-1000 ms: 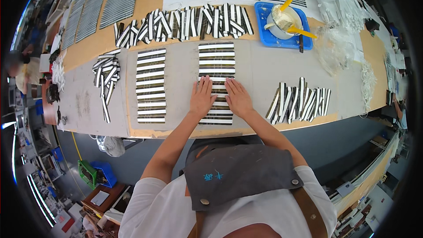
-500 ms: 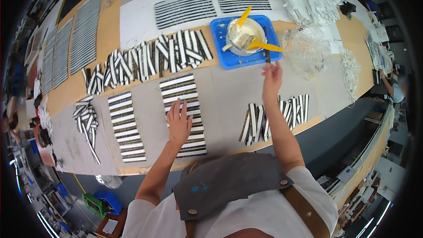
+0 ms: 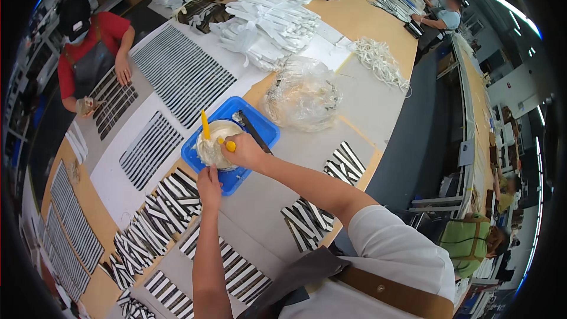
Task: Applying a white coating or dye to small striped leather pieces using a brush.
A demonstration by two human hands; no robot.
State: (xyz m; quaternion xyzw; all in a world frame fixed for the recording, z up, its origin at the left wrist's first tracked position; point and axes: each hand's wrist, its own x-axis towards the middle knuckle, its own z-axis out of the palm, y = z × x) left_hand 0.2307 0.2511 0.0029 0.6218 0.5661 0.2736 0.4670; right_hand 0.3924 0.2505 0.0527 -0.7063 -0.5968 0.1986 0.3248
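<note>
While your right hand (image 3: 245, 152) grips the yellow handle (image 3: 230, 146), the pot (image 3: 227, 169) could tip if your left hand (image 3: 209, 186), its hold unclear, slips

Your broad tan-and-grey table (image 3: 366, 107) carries flat black-and-white strips (image 3: 307, 224) and tangled white cords (image 3: 378, 59) by its near edge, a blue plastic tray (image 3: 235, 181) farther in.

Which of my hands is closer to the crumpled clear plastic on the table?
Right. Your right hand, gripping a yellow handle, is to the lower left of the crumpled clear plastic; your left hand is farther off, the same way.
</note>
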